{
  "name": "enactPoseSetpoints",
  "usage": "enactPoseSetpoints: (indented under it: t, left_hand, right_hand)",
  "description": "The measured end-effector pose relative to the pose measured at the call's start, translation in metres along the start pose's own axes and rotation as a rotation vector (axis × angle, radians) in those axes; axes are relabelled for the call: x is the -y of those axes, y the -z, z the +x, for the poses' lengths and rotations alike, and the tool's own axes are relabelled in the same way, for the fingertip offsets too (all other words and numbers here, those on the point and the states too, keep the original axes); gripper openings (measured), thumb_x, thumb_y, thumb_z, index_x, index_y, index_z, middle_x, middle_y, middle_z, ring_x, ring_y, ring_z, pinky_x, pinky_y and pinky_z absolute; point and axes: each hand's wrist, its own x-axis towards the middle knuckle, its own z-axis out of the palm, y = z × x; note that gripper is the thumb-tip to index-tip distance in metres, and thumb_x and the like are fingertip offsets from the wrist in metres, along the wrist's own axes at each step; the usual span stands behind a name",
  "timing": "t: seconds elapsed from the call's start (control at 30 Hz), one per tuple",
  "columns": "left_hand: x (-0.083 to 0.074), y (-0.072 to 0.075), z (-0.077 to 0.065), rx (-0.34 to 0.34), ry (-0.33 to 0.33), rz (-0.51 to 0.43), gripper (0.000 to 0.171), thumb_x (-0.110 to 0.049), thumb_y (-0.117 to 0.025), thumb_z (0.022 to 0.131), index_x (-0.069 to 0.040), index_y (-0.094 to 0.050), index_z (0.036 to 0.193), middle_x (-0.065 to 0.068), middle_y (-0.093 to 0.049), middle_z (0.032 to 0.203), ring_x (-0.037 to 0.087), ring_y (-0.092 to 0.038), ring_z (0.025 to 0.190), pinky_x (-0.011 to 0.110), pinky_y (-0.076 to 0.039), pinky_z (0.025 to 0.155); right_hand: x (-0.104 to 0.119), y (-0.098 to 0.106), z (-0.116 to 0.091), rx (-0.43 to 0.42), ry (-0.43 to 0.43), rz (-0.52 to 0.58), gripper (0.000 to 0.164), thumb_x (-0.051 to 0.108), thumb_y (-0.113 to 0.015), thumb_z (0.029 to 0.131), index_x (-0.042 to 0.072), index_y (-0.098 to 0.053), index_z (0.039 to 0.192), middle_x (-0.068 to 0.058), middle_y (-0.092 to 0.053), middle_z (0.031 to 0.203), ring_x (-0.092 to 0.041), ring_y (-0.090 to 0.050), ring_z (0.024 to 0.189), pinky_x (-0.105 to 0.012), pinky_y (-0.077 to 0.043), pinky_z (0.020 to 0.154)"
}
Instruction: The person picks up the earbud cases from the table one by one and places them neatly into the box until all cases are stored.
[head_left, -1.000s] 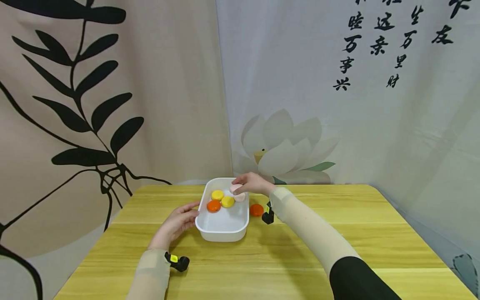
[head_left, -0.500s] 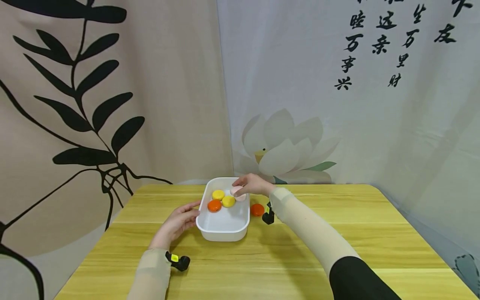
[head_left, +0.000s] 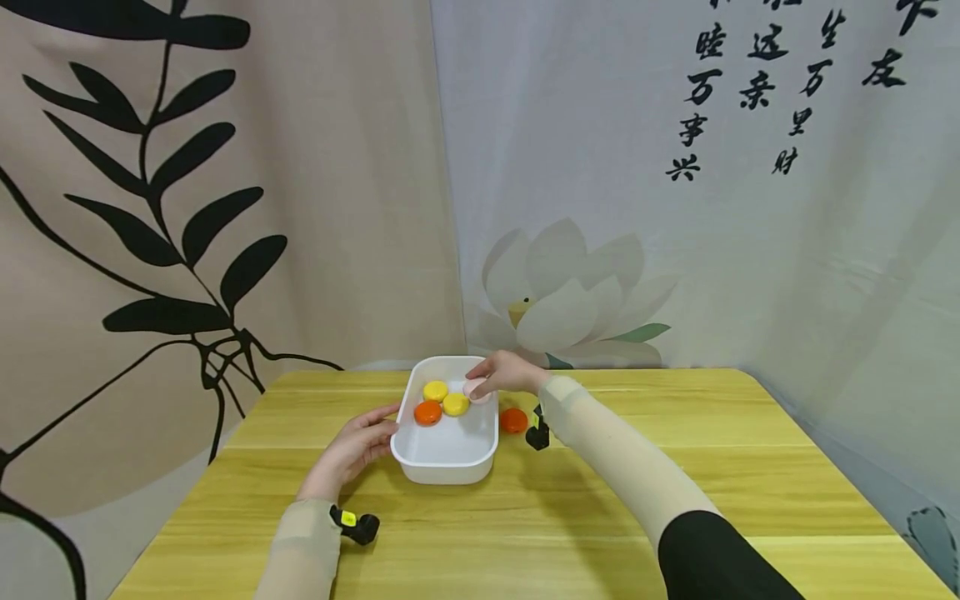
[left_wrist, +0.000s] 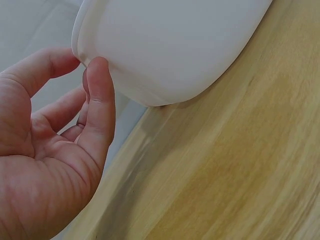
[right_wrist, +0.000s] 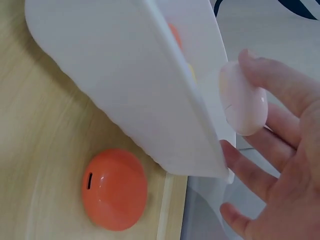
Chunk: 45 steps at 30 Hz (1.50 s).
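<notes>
A white plastic box stands on the wooden table. My left hand is at its left side; in the left wrist view, the thumb and index finger pinch the box's edge. Inside the box's far right corner, my right hand holds a pale pink round case between thumb and fingers. Two yellow round cases and an orange round case lie in the box. The second pale pink case seen earlier cannot be told apart now.
Another orange round case, with a dark slot in its side, lies on the table just right of the box. A printed cloth hangs behind the table's far edge. Each wrist wears a small black camera.
My right hand has shifted slightly right and down with the pale pink case, which now covers the spot of the other pink case. The left hand stays at the box.
</notes>
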Motion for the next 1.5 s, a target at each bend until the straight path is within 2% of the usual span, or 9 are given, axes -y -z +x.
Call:
enactPoseSetpoints:
  t: [0.33, 0.63, 1.07, 1.27, 1.5]
  left_hand:
    - [0.002, 0.002, 0.001, -0.012, 0.01, -0.011, 0.058, -0.008, -0.058, 0.096, 0.007, -0.032, 0.146, 0.014, -0.064, 0.109, 0.017, -0.062, 0.085, 0.026, -0.054, 0.075]
    - [0.0, 0.0, 0.002, -0.015, 0.009, -0.013, 0.059, -0.009, -0.059, 0.096, 0.007, -0.033, 0.146, 0.014, -0.064, 0.109, 0.015, -0.061, 0.081, 0.026, -0.054, 0.074]
    - [-0.001, -0.002, 0.0, -0.023, 0.022, 0.0, 0.058, -0.009, -0.059, 0.096, 0.007, -0.035, 0.146, 0.018, -0.063, 0.111, 0.018, -0.062, 0.084, 0.027, -0.054, 0.074]
    - [-0.001, -0.004, 0.0, -0.047, 0.037, 0.005, 0.056, -0.009, -0.06, 0.095, 0.005, -0.038, 0.145, 0.022, -0.06, 0.117, 0.022, -0.061, 0.088, 0.028, -0.054, 0.076]
    - [-0.002, -0.002, 0.0, -0.054, 0.037, 0.019, 0.056, -0.01, -0.059, 0.096, 0.005, -0.037, 0.145, 0.024, -0.06, 0.115, 0.022, -0.061, 0.089, 0.028, -0.054, 0.076]
  right_hand:
    - [0.0, -0.002, 0.002, 0.005, 0.008, 0.008, 0.044, 0.031, -0.077, 0.083, 0.014, -0.069, 0.122, 0.001, -0.066, 0.12, -0.019, -0.055, 0.113, -0.042, -0.04, 0.103]
    - [0.002, 0.001, -0.001, 0.008, 0.002, 0.038, 0.045, 0.031, -0.075, 0.085, 0.012, -0.067, 0.125, -0.001, -0.064, 0.124, -0.024, -0.049, 0.123, -0.05, -0.033, 0.107]
    - [0.001, 0.006, -0.005, -0.02, 0.018, 0.059, 0.039, 0.034, -0.075, 0.085, 0.016, -0.071, 0.119, 0.002, -0.067, 0.118, -0.021, -0.053, 0.12, -0.047, -0.037, 0.105]
    - [0.0, 0.021, -0.011, -0.064, 0.085, 0.075, 0.044, 0.028, -0.073, 0.086, 0.006, -0.067, 0.124, -0.006, -0.065, 0.123, -0.022, -0.055, 0.119, -0.042, -0.04, 0.103]
    - [-0.014, 0.035, -0.023, -0.126, 0.104, 0.156, 0.048, 0.022, -0.073, 0.086, 0.001, -0.061, 0.128, -0.012, -0.063, 0.125, -0.023, -0.059, 0.114, -0.04, -0.044, 0.1]
